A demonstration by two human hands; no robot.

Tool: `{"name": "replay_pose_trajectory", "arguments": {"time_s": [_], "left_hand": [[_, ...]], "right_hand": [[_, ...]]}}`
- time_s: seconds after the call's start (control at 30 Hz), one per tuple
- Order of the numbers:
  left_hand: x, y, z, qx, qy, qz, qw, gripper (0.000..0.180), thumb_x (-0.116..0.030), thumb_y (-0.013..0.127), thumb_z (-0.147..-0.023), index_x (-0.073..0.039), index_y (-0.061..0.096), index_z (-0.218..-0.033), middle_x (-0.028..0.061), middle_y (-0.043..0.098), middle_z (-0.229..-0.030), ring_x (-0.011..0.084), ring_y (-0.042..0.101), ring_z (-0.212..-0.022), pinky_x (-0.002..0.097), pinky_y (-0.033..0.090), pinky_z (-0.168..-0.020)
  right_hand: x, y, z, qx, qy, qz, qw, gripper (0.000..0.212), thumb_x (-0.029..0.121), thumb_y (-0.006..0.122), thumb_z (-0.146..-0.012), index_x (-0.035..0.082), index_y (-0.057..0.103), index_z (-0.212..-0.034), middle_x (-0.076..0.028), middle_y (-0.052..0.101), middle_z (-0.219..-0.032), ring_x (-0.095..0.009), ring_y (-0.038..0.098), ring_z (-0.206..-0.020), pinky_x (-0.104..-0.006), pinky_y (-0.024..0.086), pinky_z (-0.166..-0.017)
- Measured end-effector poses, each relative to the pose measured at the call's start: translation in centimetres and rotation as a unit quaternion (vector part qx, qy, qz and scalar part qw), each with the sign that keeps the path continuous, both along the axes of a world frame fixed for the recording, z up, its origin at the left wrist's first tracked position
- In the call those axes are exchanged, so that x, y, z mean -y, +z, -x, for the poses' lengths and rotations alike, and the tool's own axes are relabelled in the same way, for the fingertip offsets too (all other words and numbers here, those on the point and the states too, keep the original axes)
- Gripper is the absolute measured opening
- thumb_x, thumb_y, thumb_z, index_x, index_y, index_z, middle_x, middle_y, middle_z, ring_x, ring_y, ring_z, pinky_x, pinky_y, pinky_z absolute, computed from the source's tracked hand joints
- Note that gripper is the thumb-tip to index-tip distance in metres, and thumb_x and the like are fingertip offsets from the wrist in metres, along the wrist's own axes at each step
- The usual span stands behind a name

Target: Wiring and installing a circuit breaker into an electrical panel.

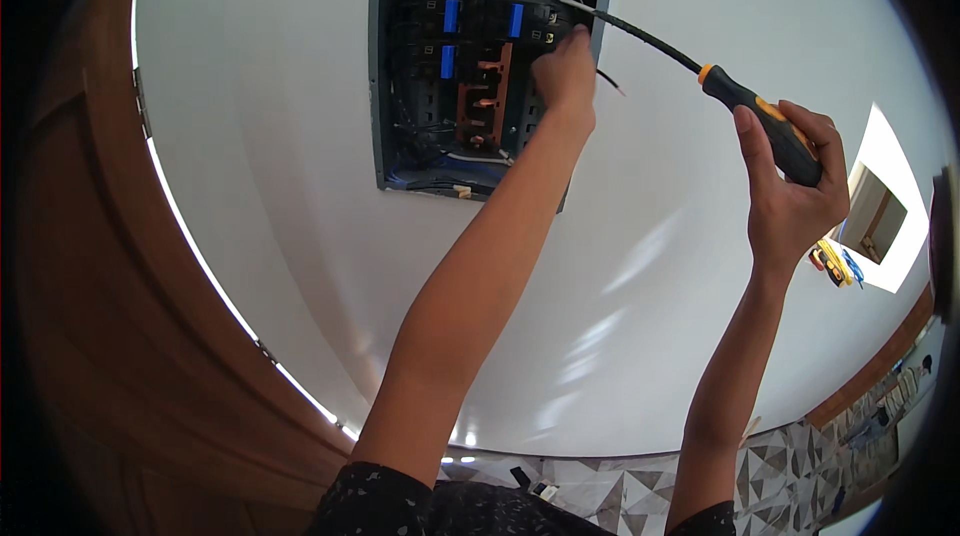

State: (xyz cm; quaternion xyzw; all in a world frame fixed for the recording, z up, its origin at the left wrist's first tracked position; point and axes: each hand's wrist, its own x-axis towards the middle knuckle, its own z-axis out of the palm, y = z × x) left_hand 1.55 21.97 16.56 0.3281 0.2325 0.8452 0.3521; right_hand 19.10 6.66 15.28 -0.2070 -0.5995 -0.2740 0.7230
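Note:
My right hand (800, 161) is wrapped round the black-and-orange handle of a screwdriver (760, 114). Its long dark shaft slants up to the left, and the bare metal tip lies over the upper right of an open breaker panel (376, 86) set in the wall. Inside that corner, my left hand (567, 74) has its fingers closed beside a black circuit breaker (548, 24); what they grip is hidden. A black wire (609, 82) with a bare end sticks out past the panel's right edge, beside my left hand. Copper busbars (484, 101) run down the panel's middle.
Blue-marked breakers (452, 16) and loose wires (420, 176) fill parts of the panel. At the right, a yellow tool (832, 262) lies by a white-framed wall opening (885, 136). A brown wooden door (80, 236) stands left; patterned floor tiles (640, 496) lie below.

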Motion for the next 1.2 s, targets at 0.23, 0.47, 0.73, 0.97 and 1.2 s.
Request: {"name": "replay_pose_trajectory", "arguments": {"time_s": [0.23,0.47,0.73,0.97,1.2], "left_hand": [[1.2,-1.2,0.9,-0.123,0.144,-0.004,0.982,0.033,-0.031,0.064,-0.091,-0.006,0.075,-0.109,0.0189,0.073,-0.101,0.0313,0.070,-0.094,0.0385,0.050,-0.087],[2.0,0.3,-0.9,-0.030,0.078,0.063,0.995,0.034,-0.031,0.068,-0.091,-0.006,0.073,-0.113,0.0162,0.073,-0.106,0.0249,0.070,-0.099,0.0363,0.050,-0.089],[2.1,1.3,-0.1,0.116,-0.051,0.050,0.991,0.028,-0.026,0.075,-0.087,-0.006,0.076,-0.107,0.0100,0.074,-0.108,0.0192,0.068,-0.098,0.0328,0.051,-0.088],[2.9,1.3,-1.0,0.071,0.011,0.101,0.992,0.029,-0.027,0.075,-0.088,-0.004,0.076,-0.106,0.0111,0.074,-0.107,0.0225,0.069,-0.099,0.0347,0.051,-0.088],[2.8,0.8,-0.8,0.030,0.049,0.073,0.996,0.029,-0.030,0.075,-0.088,-0.005,0.076,-0.103,0.0121,0.074,-0.104,0.0246,0.070,-0.097,0.0352,0.051,-0.086]], "right_hand": [[0.0,-0.7,-0.4,-0.002,0.021,-0.017,1.000,0.030,0.016,0.089,-0.073,0.004,0.069,-0.092,-0.004,0.067,-0.082,-0.013,0.069,-0.075,-0.0226,0.056,-0.069],[-0.4,-1.7,-1.7,-0.023,0.007,0.009,1.000,0.032,0.017,0.089,-0.072,0.004,0.069,-0.093,-0.004,0.068,-0.083,-0.013,0.069,-0.075,-0.0220,0.056,-0.069],[-0.7,-2.1,-0.4,-0.072,0.047,0.048,0.995,0.034,0.022,0.090,-0.072,0.004,0.069,-0.092,-0.005,0.068,-0.082,-0.013,0.070,-0.074,-0.0221,0.055,-0.067],[-1.7,-2.4,-0.1,-0.080,0.045,0.035,0.995,0.035,0.024,0.091,-0.072,0.004,0.070,-0.092,-0.005,0.069,-0.081,-0.014,0.070,-0.073,-0.0216,0.054,-0.066],[-2.0,-2.3,-0.3,-0.071,0.018,0.055,0.996,0.036,0.025,0.091,-0.072,0.004,0.070,-0.092,-0.006,0.069,-0.081,-0.014,0.070,-0.073,-0.0216,0.055,-0.066]]}}
